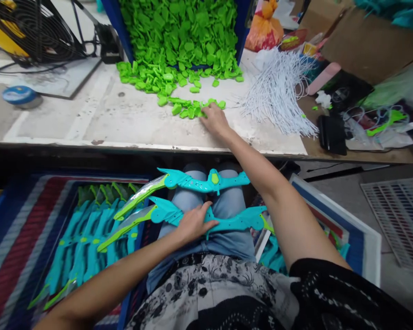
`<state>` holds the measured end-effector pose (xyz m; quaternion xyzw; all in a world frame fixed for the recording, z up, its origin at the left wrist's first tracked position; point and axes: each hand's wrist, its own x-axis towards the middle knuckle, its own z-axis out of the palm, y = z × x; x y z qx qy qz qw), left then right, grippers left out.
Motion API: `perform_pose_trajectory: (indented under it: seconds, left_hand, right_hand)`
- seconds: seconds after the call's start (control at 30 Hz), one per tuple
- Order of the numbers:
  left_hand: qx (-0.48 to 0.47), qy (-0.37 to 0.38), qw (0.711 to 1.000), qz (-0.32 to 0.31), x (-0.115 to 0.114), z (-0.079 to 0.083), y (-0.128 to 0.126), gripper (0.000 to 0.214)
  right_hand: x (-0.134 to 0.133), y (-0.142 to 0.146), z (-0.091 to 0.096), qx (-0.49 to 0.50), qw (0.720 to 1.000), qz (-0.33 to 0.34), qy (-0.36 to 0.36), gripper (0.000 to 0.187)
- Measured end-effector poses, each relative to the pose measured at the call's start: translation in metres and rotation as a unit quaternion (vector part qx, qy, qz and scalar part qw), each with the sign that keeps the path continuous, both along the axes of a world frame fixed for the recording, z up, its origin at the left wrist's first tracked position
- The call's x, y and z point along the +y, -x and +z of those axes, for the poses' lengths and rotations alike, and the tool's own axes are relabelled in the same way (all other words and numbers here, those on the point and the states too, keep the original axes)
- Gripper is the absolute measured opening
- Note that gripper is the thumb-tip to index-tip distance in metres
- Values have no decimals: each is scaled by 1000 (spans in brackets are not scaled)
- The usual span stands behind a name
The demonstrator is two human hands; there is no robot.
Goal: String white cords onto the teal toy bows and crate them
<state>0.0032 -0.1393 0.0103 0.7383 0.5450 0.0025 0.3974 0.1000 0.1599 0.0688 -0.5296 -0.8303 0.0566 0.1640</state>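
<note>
Two teal toy bows with green tips lie across my lap. My left hand (194,223) rests on the nearer bow (241,221), fingers curled over its middle grip. The farther bow (196,182) has a green piece set in its centre. My right hand (214,120) reaches out onto the worktable (99,114), fingers down on a small cluster of green plastic pieces (189,108). Behind the cluster, a big heap of the same green pieces (179,36) spills from a blue bin.
A bag of teal bows (89,233) sits at my left on the floor. White cords (278,94) lie fanned out to the right of my hand. A fan (30,27), a tape roll (19,95), a black pouch (331,133) and cardboard boxes (365,41) crowd the table ends.
</note>
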Motion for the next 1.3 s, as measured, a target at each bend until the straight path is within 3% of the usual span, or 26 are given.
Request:
perform_pose_trajectory:
  seconds: [0.13,0.23,0.3,0.47,0.57,0.73,0.87,1.0,1.07,1.13,1.2,1.3]
  left_hand:
    - [-64,61,995,45,-9,-2,-2,63]
    - [-78,68,994,44,-10,-7,-6,61]
    - [-74,56,995,37,-8,-9,-9,62]
    - [-72,23,997,11,4,-11,-11,62]
    - [-74,27,997,4,7,-7,-9,61]
    - [-92,46,995,-4,11,-5,-4,61]
    - [-118,82,990,-12,17,-9,2,67]
    - [-153,122,981,-4,24,-15,5,69]
    - [-162,143,976,16,26,-16,4,68]
    - [-170,154,972,39,29,-16,4,70]
    - [-187,159,968,58,33,-13,4,71]
    - [-230,204,945,109,39,-11,5,63]
  right_hand:
    - [-15,-49,2,10,996,66,-56,23]
    - [-32,-82,-1,-16,994,105,-29,22]
    - [-40,-93,-6,-7,995,92,-21,22]
    - [-39,-89,-19,15,999,38,-30,26]
    - [-31,-89,-21,13,997,80,-10,37]
    - [-28,-102,-19,13,988,150,39,35]
    - [-30,-103,-11,3,991,111,70,36]
    - [-37,-97,4,12,998,52,42,37]
    - [-56,-96,11,42,998,41,23,41]
    - [-94,-96,13,84,994,60,27,45]
    - [-148,-99,5,126,984,112,56,46]
    - [-235,-103,-23,173,962,180,111,39]
